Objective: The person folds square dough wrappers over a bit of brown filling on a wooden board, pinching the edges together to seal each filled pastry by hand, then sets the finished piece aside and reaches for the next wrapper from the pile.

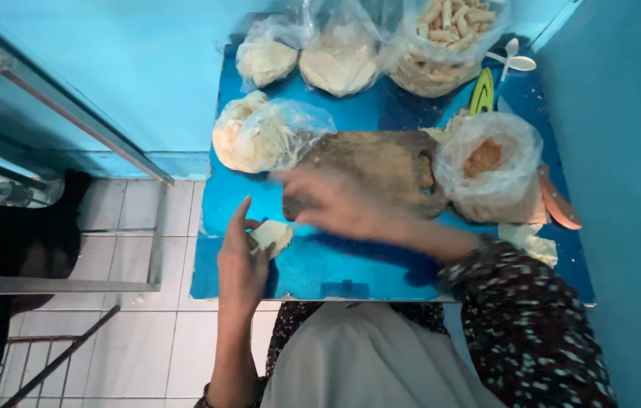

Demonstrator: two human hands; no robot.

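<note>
The left hand (241, 261) pinches a folded pale wrapper (271, 235) between thumb and fingers, holding it just above the blue table (320, 268), seemingly to keep the fold from opening. The right hand (332, 204), blurred and with fingers spread and empty, reaches across the wooden cutting board (381, 170) toward the bag of stacked wrappers (264, 136) just beyond it.

There is one view only, from the person's head. It looks steeply down on the blue worktop (381, 113) from close above its near edge, facing toward the far edge and the wall behind.
</note>
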